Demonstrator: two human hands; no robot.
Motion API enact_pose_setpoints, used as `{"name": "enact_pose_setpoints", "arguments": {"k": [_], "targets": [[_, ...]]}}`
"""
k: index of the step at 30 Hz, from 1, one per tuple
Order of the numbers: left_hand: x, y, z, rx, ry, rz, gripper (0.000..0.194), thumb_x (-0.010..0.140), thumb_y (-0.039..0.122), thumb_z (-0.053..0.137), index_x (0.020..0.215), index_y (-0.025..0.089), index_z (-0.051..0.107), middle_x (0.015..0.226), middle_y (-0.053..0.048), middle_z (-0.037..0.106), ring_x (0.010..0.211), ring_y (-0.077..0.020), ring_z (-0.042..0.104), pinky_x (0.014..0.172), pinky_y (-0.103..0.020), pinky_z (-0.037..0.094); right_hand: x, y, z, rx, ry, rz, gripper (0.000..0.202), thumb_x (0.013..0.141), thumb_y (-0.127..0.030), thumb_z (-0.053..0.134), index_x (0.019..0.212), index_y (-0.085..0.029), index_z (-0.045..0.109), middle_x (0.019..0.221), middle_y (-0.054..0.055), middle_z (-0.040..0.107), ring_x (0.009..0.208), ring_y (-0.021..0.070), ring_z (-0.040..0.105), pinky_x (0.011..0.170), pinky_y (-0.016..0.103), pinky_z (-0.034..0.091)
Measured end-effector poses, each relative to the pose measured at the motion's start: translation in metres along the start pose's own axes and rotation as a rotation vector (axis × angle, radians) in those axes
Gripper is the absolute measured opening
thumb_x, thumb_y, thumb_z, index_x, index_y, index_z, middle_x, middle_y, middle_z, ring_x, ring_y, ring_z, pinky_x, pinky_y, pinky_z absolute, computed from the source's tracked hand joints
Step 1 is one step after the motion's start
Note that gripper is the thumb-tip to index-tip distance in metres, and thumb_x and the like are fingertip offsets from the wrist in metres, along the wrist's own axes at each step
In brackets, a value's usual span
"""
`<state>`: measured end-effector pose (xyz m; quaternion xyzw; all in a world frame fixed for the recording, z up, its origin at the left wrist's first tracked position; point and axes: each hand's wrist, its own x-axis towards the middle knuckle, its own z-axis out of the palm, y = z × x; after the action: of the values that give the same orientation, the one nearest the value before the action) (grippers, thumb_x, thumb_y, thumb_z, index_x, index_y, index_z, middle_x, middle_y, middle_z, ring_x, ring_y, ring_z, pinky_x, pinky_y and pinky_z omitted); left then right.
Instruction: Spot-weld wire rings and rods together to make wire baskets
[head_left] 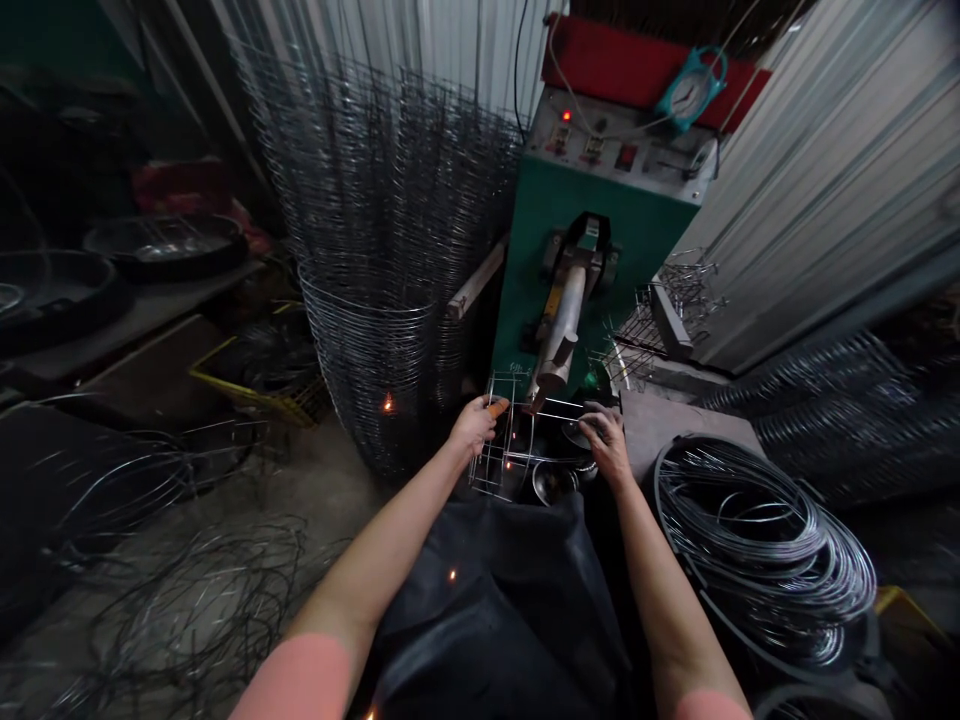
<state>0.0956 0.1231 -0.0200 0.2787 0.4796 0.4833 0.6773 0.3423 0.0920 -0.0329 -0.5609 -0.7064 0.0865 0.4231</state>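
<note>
A wire frame of thin metal rods lies under the electrode arm of a green spot welding machine. My left hand is closed on the frame's left side, with something orange at its fingertips. On the right, my right hand pinches the end of the frame's rods, fingers bent. Bright sparks fly off to the left and over the dark apron on my lap. Below the rods sits a shiny round metal bowl, partly covered by them.
Tall stacks of wire baskets stand to the left of the machine. At right lies a coil of wire rings. A blue clock hangs on the machine top. Loose wire and a yellow crate are at left.
</note>
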Motion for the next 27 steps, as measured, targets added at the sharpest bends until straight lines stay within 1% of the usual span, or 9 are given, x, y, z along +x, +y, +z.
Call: {"name": "enact_pose_setpoints", "arguments": {"k": [5,8,10,13,16,20,23,25,27], "targets": [[0.000,0.004,0.001,0.007,-0.022,0.006,0.035,0.054,0.031,0.079,0.073,0.017,0.054,0.053,0.008,0.035,0.038,-0.0016,0.026,0.035,-0.015,0.011,0.002,-0.002,-0.002,0.004,0.012,-0.017,0.024,0.084,-0.042,0.049,0.077,-0.023,0.063,0.109,0.007,0.060,0.103,0.0260,0.045,0.091,0.046,0.034],[-0.011,0.000,-0.003,0.007,-0.023,0.017,0.037,0.053,0.033,0.079,0.074,0.017,0.053,0.051,0.009,0.033,0.038,-0.0017,0.026,0.035,-0.015,0.011,-0.006,-0.007,-0.004,0.009,0.001,-0.040,0.023,0.084,-0.042,0.049,0.078,-0.024,0.063,0.109,0.006,0.061,0.102,0.0258,0.046,0.091,0.046,0.035],[-0.022,-0.005,-0.011,0.010,-0.028,0.021,0.039,0.052,0.034,0.079,0.075,0.017,0.053,0.051,0.010,0.031,0.037,-0.0014,0.024,0.034,-0.014,0.012,-0.017,-0.015,-0.005,0.001,-0.002,-0.056,0.022,0.085,-0.041,0.050,0.078,-0.024,0.063,0.109,0.006,0.061,0.101,0.0258,0.046,0.089,0.046,0.036],[-0.042,-0.015,-0.027,0.015,-0.042,0.027,0.042,0.050,0.037,0.079,0.076,0.017,0.053,0.054,0.009,0.038,0.038,-0.0007,0.026,0.034,-0.014,0.013,-0.037,-0.035,-0.008,-0.032,-0.019,-0.085,0.021,0.085,-0.039,0.051,0.079,-0.025,0.064,0.108,0.005,0.062,0.098,0.0260,0.047,0.087,0.046,0.038],[-0.064,-0.020,-0.044,0.026,-0.081,0.055,0.045,0.051,0.043,0.077,0.079,0.016,0.054,0.062,0.005,0.049,0.040,-0.0019,0.034,0.033,-0.014,0.019,-0.054,-0.062,-0.015,-0.090,-0.022,-0.141,0.018,0.086,-0.036,0.052,0.082,-0.025,0.065,0.107,0.005,0.062,0.099,0.0261,0.047,0.086,0.045,0.039],[-0.090,-0.019,-0.061,0.069,-0.142,0.115,0.044,0.061,0.047,0.071,0.089,0.016,0.057,0.058,0.004,0.051,0.044,-0.0061,0.044,0.035,-0.015,0.030,-0.066,-0.095,-0.030,-0.145,-0.027,-0.244,0.015,0.086,-0.030,0.053,0.087,-0.025,0.067,0.110,0.005,0.061,0.101,0.0249,0.047,0.086,0.044,0.042],[-0.104,-0.014,-0.068,0.059,-0.152,0.160,0.041,0.067,0.046,0.068,0.092,0.015,0.057,0.055,0.003,0.053,0.046,-0.0075,0.047,0.036,-0.015,0.034,-0.070,-0.108,-0.042,-0.093,-0.040,-0.295,0.013,0.085,-0.029,0.056,0.092,-0.027,0.066,0.112,0.004,0.060,0.103,0.0241,0.048,0.088,0.043,0.042],[-0.110,-0.011,-0.072,0.052,-0.148,0.175,0.041,0.067,0.045,0.068,0.094,0.015,0.057,0.055,0.003,0.053,0.045,-0.0077,0.047,0.036,-0.015,0.036,-0.074,-0.108,-0.050,-0.014,-0.039,-0.253,0.019,0.082,-0.031,0.060,0.101,-0.028,0.064,0.113,0.005,0.059,0.106,0.0244,0.047,0.091,0.043,0.042],[-0.114,-0.008,-0.076,0.050,-0.143,0.180,0.041,0.067,0.044,0.069,0.093,0.015,0.058,0.056,0.002,0.055,0.047,-0.0080,0.049,0.036,-0.015,0.038,-0.080,-0.101,-0.058,0.084,-0.028,-0.138,0.034,0.079,-0.035,0.063,0.112,-0.029,0.058,0.116,0.006,0.057,0.110,0.0251,0.047,0.095,0.045,0.039]]}}
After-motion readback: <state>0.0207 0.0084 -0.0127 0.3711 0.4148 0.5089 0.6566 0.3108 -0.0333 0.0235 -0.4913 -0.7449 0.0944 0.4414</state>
